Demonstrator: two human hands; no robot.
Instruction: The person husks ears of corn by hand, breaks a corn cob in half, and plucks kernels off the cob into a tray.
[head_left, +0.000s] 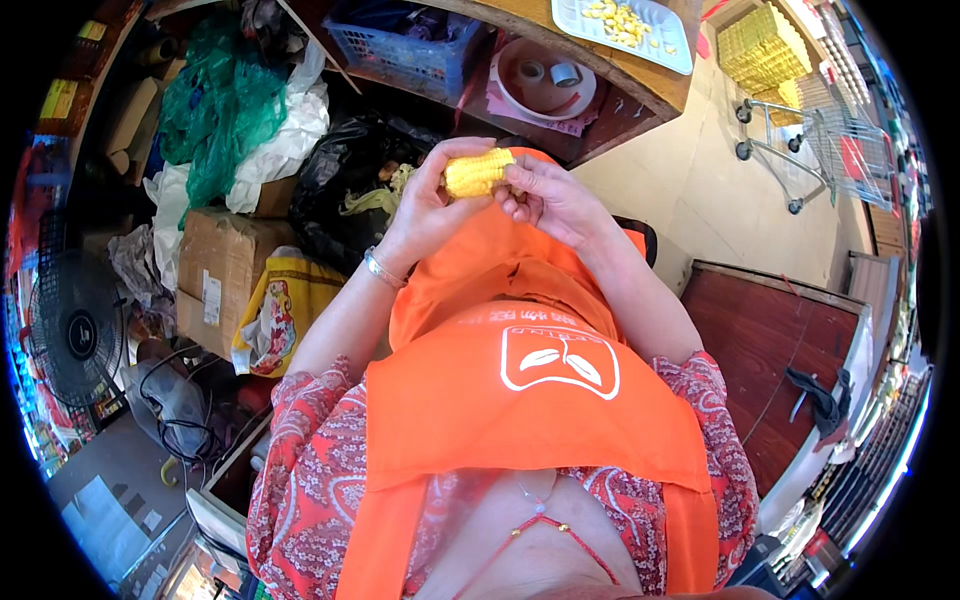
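Note:
My left hand (442, 199) grips one end of a yellow corn cob (478, 173), with the thumb beneath it and the fingers over the top. At the cob's other end my right hand (551, 195) has its thumb and curled fingers on the kernels; whether loose kernels lie in that palm cannot be told. The cob is held sideways above the lap of an orange apron (525, 405). On the wooden tabletop beyond, a pale blue foam tray (664, 34) holds loose yellow kernels. A black plastic bag (322, 202) with pale green husks (373, 201) stands open beside my left hand.
Under the table are a blue plastic basket (405, 56) and a round bowl (547, 105) with tape rolls. At left stand a cardboard box (225, 262), a yellow bag (296, 300) and a black fan (79, 334). A metal shopping cart (847, 146) and stacked yellow egg trays (761, 49) are at right.

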